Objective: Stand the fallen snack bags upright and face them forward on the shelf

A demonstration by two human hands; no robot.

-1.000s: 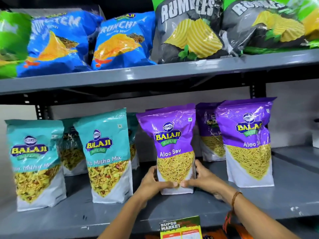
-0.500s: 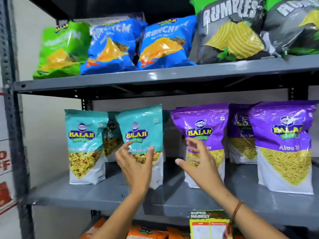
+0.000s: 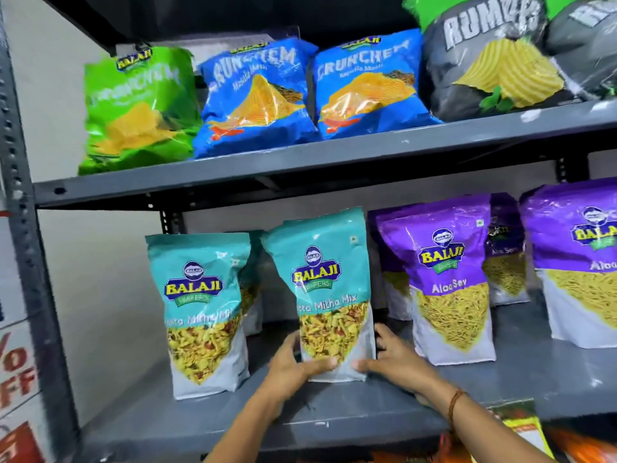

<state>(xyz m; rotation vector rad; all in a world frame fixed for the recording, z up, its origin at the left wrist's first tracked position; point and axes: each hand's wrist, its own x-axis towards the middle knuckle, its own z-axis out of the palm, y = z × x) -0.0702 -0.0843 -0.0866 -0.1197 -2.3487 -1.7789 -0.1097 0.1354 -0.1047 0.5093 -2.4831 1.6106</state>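
Observation:
A teal Khatta Mitha Mix bag (image 3: 329,289) stands upright, front forward, on the grey lower shelf (image 3: 334,416). My left hand (image 3: 293,365) grips its bottom left corner and my right hand (image 3: 392,360) grips its bottom right corner. Another teal bag (image 3: 202,312) stands upright to its left, with a further teal bag (image 3: 252,295) partly hidden behind. To the right stand purple Aloo Sev bags: one near (image 3: 444,282), one further back (image 3: 505,262), one at the frame's right edge (image 3: 581,262).
The upper shelf (image 3: 300,165) carries a green bag (image 3: 137,108), two blue Crunchem bags (image 3: 257,98) (image 3: 367,85) and dark Rumbles bags (image 3: 494,58), all leaning back. A grey upright post (image 3: 30,262) bounds the left. A price tag (image 3: 524,429) hangs at the shelf's front edge.
Both hands let go of the purple Aloo Sev bag, moved left and took hold of the middle teal bag's base. The view shifted left and closer.

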